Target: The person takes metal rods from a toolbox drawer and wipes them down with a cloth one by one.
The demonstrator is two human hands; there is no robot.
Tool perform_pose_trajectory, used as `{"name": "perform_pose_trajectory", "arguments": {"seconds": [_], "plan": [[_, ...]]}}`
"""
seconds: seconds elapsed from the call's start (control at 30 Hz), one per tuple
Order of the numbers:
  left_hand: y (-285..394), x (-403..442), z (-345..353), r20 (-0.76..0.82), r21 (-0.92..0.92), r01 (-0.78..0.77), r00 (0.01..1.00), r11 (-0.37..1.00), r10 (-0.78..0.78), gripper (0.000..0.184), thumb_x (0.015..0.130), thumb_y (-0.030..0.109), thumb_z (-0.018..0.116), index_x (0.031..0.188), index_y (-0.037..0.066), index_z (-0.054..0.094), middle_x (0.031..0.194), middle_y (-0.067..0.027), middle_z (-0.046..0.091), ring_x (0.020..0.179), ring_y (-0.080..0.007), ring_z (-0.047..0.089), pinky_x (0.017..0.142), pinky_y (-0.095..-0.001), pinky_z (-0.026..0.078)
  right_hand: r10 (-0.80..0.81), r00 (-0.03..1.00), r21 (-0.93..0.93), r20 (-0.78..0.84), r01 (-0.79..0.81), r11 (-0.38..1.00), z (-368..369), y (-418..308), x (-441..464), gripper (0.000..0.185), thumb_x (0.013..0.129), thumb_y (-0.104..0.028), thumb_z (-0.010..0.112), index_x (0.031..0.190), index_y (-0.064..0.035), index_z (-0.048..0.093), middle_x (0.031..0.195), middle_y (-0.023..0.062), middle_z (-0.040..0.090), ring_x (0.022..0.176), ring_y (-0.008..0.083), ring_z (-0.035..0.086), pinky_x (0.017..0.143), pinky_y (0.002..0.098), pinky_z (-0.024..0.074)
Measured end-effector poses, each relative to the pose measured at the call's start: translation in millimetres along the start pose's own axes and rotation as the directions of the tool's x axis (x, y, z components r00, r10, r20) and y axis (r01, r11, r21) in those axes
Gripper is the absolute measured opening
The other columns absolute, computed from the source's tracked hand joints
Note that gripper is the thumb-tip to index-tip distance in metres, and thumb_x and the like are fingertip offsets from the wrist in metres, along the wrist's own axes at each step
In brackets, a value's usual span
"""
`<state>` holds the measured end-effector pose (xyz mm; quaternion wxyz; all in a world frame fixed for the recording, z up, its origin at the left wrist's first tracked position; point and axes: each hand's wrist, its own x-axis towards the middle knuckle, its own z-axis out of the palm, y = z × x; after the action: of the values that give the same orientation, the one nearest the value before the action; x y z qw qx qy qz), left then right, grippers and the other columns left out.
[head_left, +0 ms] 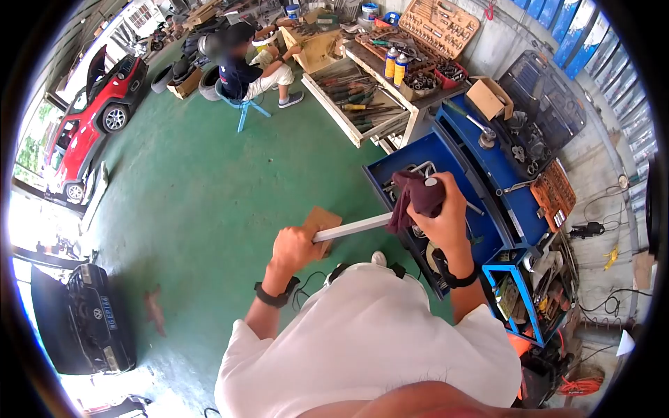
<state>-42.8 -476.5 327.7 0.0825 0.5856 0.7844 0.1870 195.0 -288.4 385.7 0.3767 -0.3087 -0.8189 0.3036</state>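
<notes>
My left hand (295,249) is closed round one end of a straight silver metal bar (355,227), held in front of my body. At the bar's other end, my right hand (443,212) grips a dark maroon cloth (411,198) bunched round it. A small round silver spot shows at the top of the cloth; whether it belongs to the bar I cannot tell. Below my right hand is an open blue drawer (456,164) with bent silver tools in it. Behind my left hand, a brown cardboard piece (323,219) lies low near the floor.
A pale drawer of screwdrivers (355,97) stands open ahead, beside spray cans (400,70) and an open socket case (439,24). A blue tool cabinet (488,153) is at my right. A person (240,70) sits on a blue stool. A red car (94,125) stands left.
</notes>
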Motion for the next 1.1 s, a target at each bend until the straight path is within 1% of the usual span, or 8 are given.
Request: {"name": "perform_pose_trajectory", "arguments": {"seconds": [0.23,0.37,0.47,0.6,0.67,0.83,0.93,1.1], "plan": [[15,-9,18,0.019,-0.075,0.066,0.998,0.995,-0.065,0.012,0.076,0.022,0.068,0.082,0.012,0.070,0.065,-0.0157,0.063,0.059,-0.0372,0.062,0.054,-0.0451,0.051,-0.138,0.918,-0.205,-0.371,0.063,0.977,22,-17,12,0.057,0.061,-0.006,0.082,0.109,-0.0041,0.051,0.092,0.0147,0.057,0.082,0.0381,0.059,0.073,0.0422,0.0479],[11,-9,25,-0.010,-0.033,0.084,0.996,0.996,-0.085,0.014,0.075,0.024,0.071,0.082,0.011,0.070,0.066,-0.0158,0.064,0.061,-0.0380,0.062,0.056,-0.0452,0.052,0.119,0.990,0.170,-0.082,-0.103,0.980,9,3,20,0.036,0.066,-0.005,0.073,0.097,-0.0034,0.056,0.075,0.0101,0.060,0.073,0.0278,0.064,0.072,0.0358,0.0499],[-7,-12,34,0.058,-0.092,0.058,0.997,0.994,-0.053,0.015,0.073,0.024,0.075,0.078,0.010,0.070,0.066,-0.0153,0.064,0.061,-0.0376,0.062,0.055,-0.0446,0.051,0.050,0.922,0.794,0.384,-0.357,0.492,7,41,13,0.041,0.054,-0.009,0.073,0.089,-0.0013,0.054,0.072,0.0058,0.058,0.067,0.0164,0.057,0.063,0.0254,0.0447],[-18,-2,33,0.145,-0.196,-0.021,0.988,0.980,0.050,0.013,0.071,0.020,0.076,0.071,0.008,0.069,0.067,-0.0148,0.063,0.057,-0.0374,0.059,0.052,-0.0428,0.048,-0.111,0.801,0.798,0.589,-0.598,-0.077,21,42,-3,0.044,0.047,-0.011,0.073,0.083,-0.0019,0.050,0.069,0.0083,0.056,0.063,0.0149,0.053,0.059,0.0235,0.0411],[-18,6,33,0.172,-0.328,-0.098,0.972,0.939,0.162,0.009,0.073,0.010,0.071,0.070,0.004,0.064,0.061,-0.0187,0.056,0.055,-0.0403,0.052,0.050,-0.0422,0.044,-0.620,0.665,0.747,0.416,-0.639,-0.185,34,49,9,0.043,0.047,-0.011,0.072,0.080,-0.0026,0.047,0.070,0.0095,0.055,0.062,0.0144,0.051,0.059,0.0237,0.0403],[-25,14,43,0.095,-0.212,-0.120,0.985,0.970,0.143,0.009,0.072,0.010,0.070,0.069,0.004,0.064,0.061,-0.0188,0.056,0.055,-0.0404,0.053,0.050,-0.0422,0.044,0.090,0.867,0.787,0.490,-0.484,0.381,-3,13,-3,0.040,0.061,-0.016,0.079,0.089,-0.0031,0.054,0.076,0.0020,0.055,0.073,0.0098,0.053,0.068,0.0223,0.0408],[-19,17,47,0.048,-0.135,-0.075,0.996,0.988,0.082,0.009,0.073,0.013,0.068,0.069,0.005,0.065,0.060,-0.0186,0.056,0.056,-0.0403,0.054,0.050,-0.0420,0.045,0.233,0.950,0.381,-0.207,-0.141,0.914,29,29,-7,0.036,0.070,-0.012,0.079,0.094,-0.0016,0.055,0.085,0.0059,0.065,0.079,0.0131,0.063,0.076,0.0280,0.0491],[3,20,55,-0.034,-0.052,-0.017,0.999,0.999,0.015,0.013,0.077,0.018,0.068,0.070,0.007,0.068,0.059,-0.0179,0.057,0.055,-0.0398,0.055,0.050,-0.0419,0.047,0.185,0.888,0.118,-0.421,-0.148,0.982,38,51,-10,0.039,0.069,-0.013,0.081,0.096,-0.0019,0.055,0.084,0.0120,0.068,0.076,0.0191,0.069,0.071,0.0295,0.0526]]}}
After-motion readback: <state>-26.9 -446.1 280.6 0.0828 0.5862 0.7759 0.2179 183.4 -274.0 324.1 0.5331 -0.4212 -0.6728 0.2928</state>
